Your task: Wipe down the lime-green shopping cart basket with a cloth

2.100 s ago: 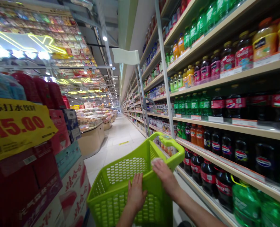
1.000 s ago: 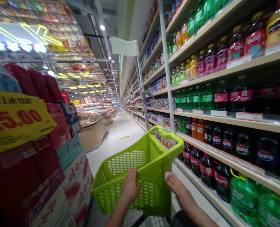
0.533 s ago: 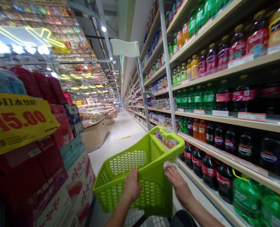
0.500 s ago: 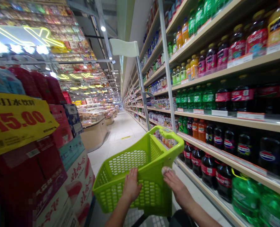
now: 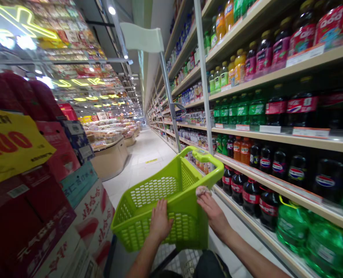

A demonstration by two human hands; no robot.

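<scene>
A lime-green plastic shopping basket (image 5: 185, 216) with a looped handle stands in front of me on a cart frame. Against its near side, my left hand (image 5: 161, 221) lies with fingers stretched out over the perforated wall. My right hand (image 5: 213, 210) is at the basket's right end, below the handle, and its fingers touch the green plastic. A small crumpled whitish wad (image 5: 203, 191) shows at the right fingertips and seems held there; its kind is unclear. The inside of the basket that shows holds nothing.
Shelves of bottled drinks (image 5: 250, 106) line the right. Stacked drink cartons (image 5: 41, 200) with a yellow price sign (image 5: 12, 143) stand close on the left. A metal pole (image 5: 169, 96) rises beyond the basket. Rounded display counters (image 5: 110, 158) flank the tiled aisle (image 5: 142, 150).
The view has shifted slightly: the price sign and cartons have slid left, partly out of frame. Both hands keep about the same places on the basket.
</scene>
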